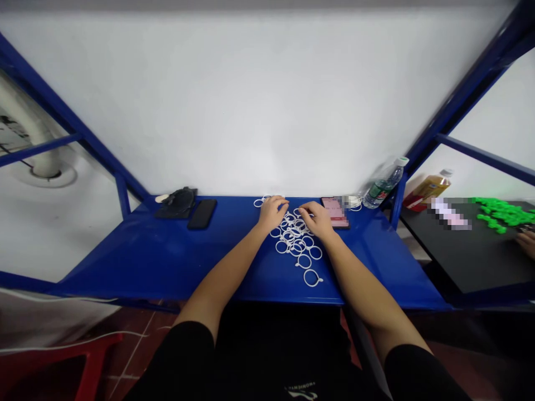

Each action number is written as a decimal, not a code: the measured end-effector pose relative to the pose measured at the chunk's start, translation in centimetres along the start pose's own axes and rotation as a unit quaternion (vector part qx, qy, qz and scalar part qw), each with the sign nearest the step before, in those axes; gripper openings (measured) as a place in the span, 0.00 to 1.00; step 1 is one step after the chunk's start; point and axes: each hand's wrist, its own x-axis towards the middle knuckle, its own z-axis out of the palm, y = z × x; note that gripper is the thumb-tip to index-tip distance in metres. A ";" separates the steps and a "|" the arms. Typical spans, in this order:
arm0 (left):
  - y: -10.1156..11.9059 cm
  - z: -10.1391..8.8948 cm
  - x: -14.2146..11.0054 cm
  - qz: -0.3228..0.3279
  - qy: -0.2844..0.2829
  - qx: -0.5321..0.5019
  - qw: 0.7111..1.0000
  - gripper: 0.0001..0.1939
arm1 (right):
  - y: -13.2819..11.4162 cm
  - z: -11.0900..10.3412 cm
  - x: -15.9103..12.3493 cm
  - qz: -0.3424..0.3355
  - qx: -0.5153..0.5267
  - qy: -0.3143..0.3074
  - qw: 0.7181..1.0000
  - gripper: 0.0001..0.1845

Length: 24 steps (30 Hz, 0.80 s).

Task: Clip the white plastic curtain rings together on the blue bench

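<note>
Many white plastic rings (288, 236), each with a small tab, lie in a loose overlapping pile on the blue table (175, 256). My left hand (272, 213) is at the upper left of the pile, thumb and fingers apart, with nothing visible between them. My right hand (316, 218) is over the pile's upper right, its fingers bent together at the edge of a white ring (297, 211). Beyond my left hand, another few rings (258, 203) lie by the wall, partly hidden by it. A single ring (311, 278) lies closest to the table's front edge.
A black phone (202, 214) and a dark pouch (179, 203) lie on the left. On the right are a lit phone (335, 213), a white cable (355, 201) and a water bottle (382, 186). Green pieces (504, 213) and another person's hand (527, 240) are at the neighbouring black table.
</note>
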 end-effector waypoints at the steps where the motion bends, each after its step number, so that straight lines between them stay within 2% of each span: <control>1: -0.7 0.0 0.5 -0.021 -0.020 0.049 0.998 0.10 | 0.0 0.0 0.0 -0.003 -0.001 -0.004 1.000 0.13; 5: -3.2 0.4 2.5 -0.095 -0.100 0.198 0.970 0.20 | 0.0 0.3 -0.2 -0.011 -0.019 -0.031 0.999 0.12; 8: -4.6 0.6 3.3 -0.126 -0.154 0.234 0.951 0.23 | 0.2 0.5 -0.3 -0.011 -0.027 -0.050 0.998 0.10; 11: -5.4 0.7 3.1 -0.143 -0.183 0.238 0.943 0.25 | 0.3 0.6 -0.3 -0.009 -0.028 -0.064 0.998 0.09; 15: -5.5 0.5 2.1 -0.149 -0.174 0.224 0.947 0.24 | 0.1 0.6 -0.2 -0.001 -0.034 -0.073 0.997 0.09; 24: -3.8 -1.6 -2.3 -0.127 -0.119 0.230 0.958 0.12 | -0.1 0.8 -0.3 -0.006 -0.043 -0.092 0.995 0.11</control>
